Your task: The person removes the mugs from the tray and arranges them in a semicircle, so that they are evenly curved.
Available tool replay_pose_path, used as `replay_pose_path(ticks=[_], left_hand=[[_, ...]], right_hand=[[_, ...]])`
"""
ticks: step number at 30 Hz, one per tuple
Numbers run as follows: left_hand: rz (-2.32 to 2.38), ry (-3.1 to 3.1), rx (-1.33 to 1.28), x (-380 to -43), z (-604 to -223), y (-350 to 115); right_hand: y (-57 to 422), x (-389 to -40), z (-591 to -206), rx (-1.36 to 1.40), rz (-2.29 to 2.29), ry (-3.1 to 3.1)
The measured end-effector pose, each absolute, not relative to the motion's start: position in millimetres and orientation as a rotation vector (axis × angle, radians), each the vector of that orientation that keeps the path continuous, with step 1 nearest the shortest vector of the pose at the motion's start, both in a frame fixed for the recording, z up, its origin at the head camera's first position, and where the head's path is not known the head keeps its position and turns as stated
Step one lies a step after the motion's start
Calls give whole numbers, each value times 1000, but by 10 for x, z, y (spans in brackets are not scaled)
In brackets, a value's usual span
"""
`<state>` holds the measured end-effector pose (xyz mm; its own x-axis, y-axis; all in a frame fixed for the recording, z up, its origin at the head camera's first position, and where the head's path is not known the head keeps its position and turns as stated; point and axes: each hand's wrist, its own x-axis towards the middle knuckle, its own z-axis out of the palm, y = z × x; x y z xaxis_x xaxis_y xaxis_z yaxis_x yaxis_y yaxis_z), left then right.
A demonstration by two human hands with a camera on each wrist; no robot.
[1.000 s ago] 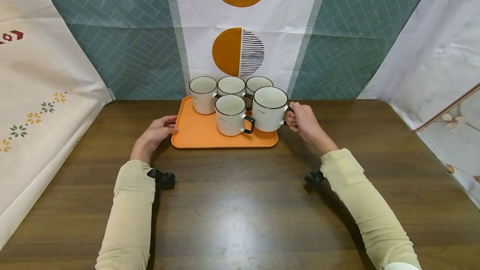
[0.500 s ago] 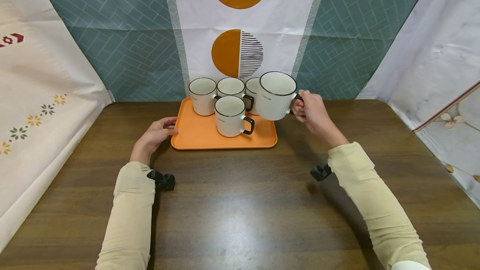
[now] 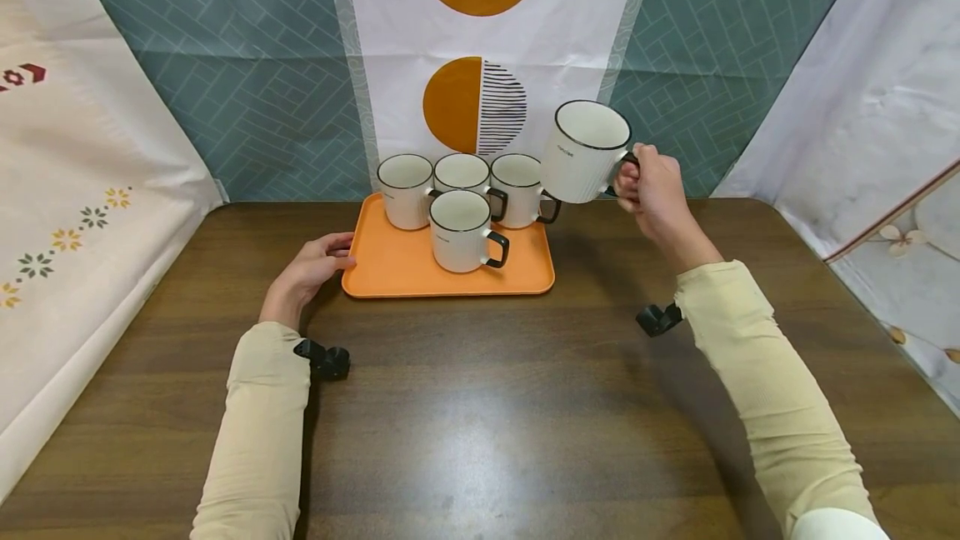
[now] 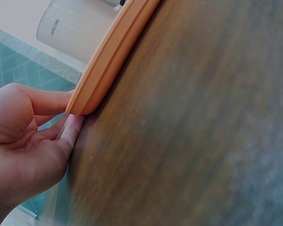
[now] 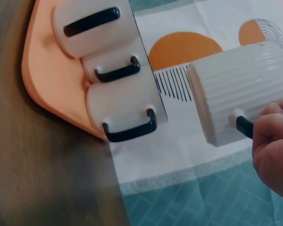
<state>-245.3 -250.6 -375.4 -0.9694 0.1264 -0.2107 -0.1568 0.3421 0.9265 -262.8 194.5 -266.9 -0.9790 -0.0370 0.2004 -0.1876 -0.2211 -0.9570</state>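
The left hand (image 3: 309,267), at the tray's nine o'clock, pinches the edge of the orange tray (image 3: 390,267) between thumb and fingers, seemingly steadying it. Four mugs already stand on it: the left rear mug (image 3: 408,207) near eleven o'clock, the middle rear mug (image 3: 462,175) at twelve, the front mug (image 3: 456,248) near the centre, and the right rear mug (image 3: 517,208) between one and two. What looks unfinished is the raised mug (image 3: 579,167), held in the air off the tray's two o'clock side and set down nowhere; the right hand (image 3: 654,190) has its fingers curled round the handle.

The tray is a smooth, plastic-looking rectangle with rounded corners and a low stepped wall. The mugs, ceramic or enamel by their look, are pale straight-sided cylinders with dark rims and squared black handles; the front one's points to four o'clock. Vertical ribs and a faint gloss show on the raised mug. The counter (image 3: 465,357) is brown wood grain, shiny toward six o'clock.
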Motion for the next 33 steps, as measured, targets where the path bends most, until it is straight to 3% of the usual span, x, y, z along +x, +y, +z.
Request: replay_pose_path(ticks=[25,33], left_hand=[[1663,2363,-50,-2475,-3715,-2534],[1686,2345,-21,-2482,-3738,-2516]], right_hand=[[2208,-2975,-3173,-159,2287,-1895],[2173,-2916,-3286,-203,2248,-1964]])
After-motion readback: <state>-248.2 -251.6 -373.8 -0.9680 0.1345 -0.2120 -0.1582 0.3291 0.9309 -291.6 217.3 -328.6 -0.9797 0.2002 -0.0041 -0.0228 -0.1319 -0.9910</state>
